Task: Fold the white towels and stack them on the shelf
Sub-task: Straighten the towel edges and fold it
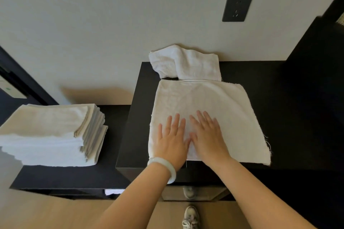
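Left hand (172, 139), right hand (207, 135), both flat on spread towel (223, 109)

A spread towel (219, 109) on the dark shelf (270, 98) is pressed flat by both hands: left (172, 140), right (207, 135).
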Tool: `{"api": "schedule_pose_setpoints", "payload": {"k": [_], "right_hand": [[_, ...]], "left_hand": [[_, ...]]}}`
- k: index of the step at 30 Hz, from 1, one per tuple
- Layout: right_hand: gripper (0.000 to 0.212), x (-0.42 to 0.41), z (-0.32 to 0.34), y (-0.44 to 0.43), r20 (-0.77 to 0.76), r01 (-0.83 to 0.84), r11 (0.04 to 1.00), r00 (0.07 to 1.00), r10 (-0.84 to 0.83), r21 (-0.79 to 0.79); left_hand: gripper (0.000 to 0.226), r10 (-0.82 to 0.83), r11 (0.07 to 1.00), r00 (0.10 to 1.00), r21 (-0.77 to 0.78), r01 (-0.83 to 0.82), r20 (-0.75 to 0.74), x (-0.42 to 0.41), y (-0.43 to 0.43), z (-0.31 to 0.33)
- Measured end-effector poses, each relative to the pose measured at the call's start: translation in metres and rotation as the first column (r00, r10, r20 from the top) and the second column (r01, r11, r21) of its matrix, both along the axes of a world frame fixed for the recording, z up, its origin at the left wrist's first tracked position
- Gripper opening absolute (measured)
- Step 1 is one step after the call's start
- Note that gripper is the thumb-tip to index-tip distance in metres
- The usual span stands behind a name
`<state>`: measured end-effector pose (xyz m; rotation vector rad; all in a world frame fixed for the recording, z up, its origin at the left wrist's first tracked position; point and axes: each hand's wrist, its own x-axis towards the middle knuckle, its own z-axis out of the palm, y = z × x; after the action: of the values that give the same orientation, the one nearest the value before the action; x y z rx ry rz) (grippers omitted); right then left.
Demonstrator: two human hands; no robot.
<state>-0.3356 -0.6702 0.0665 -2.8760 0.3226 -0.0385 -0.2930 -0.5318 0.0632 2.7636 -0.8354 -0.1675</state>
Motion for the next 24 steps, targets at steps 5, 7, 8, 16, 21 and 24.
{"api": "schedule_pose_setpoints", "payload": {"k": [5, 7, 8, 16, 21, 24], "right_hand": [[0.067, -0.033, -0.032, -0.035, -0.104, 0.176, 0.978, 0.977, -0.188, -0.111], [0.069, -0.060, -0.035, -0.064, -0.128, 0.263, 0.957, 0.952, -0.277, -0.119], [0.070, -0.071, -0.034, -0.074, -0.178, 0.291, 0.947, 0.933, -0.312, -0.133], [0.071, 0.012, 0.003, -0.052, -0.002, 0.117, 0.993, 0.993, -0.117, 0.033], [0.060, 0.058, -0.025, -0.065, -0.104, -0.187, 0.981, 0.978, 0.181, -0.045], [0.060, 0.044, -0.032, -0.136, -0.102, -0.013, 1.000, 0.995, 0.011, -0.017]], "left_hand": [[0.065, 0.056, 0.986, 0.997, 0.153, -0.065, 0.061, 0.002, 0.037, -0.025], [0.073, 0.072, 0.984, 0.997, 0.161, -0.076, 0.032, -0.003, 0.054, -0.023], [0.077, 0.069, 0.979, 0.998, 0.189, -0.069, 0.007, -0.007, 0.060, -0.020], [0.063, -0.063, 0.991, 0.991, 0.124, 0.048, 0.118, 0.038, -0.009, 0.018], [0.062, -0.066, 0.970, 0.998, 0.232, 0.068, -0.018, 0.084, -0.026, -0.009], [0.065, 0.041, 0.973, 0.999, 0.228, -0.044, 0.021, 0.094, 0.003, -0.022]]}}
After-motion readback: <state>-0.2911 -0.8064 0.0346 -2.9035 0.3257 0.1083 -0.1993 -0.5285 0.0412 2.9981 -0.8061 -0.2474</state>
